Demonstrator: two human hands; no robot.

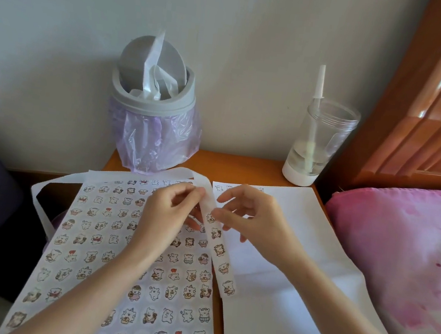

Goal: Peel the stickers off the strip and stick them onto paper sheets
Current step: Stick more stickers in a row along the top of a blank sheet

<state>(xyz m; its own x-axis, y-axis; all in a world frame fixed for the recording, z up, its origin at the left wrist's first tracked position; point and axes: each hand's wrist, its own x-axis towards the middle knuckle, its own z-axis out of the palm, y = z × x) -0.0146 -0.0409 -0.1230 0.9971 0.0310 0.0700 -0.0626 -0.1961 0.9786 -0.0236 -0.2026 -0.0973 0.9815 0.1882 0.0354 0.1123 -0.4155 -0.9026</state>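
Note:
A long white sticker strip [221,253] with small bear stickers runs down between two paper sheets. Its bare backing loops away to the left off the table edge. My left hand [172,211] pinches the strip near its upper part. My right hand [247,214] pinches at a sticker on the strip with thumb and forefinger. The left paper sheet [109,250] is covered with several rows of bear stickers. The right paper sheet [303,232] is mostly blank, with a few stickers at its top left corner.
A small grey bin [152,103] with a purple liner [155,142] and strip scraps stands at the back of the wooden table [241,166]. A clear cup [319,143] with a straw sits back right. A pink pillow [404,245] lies on the right.

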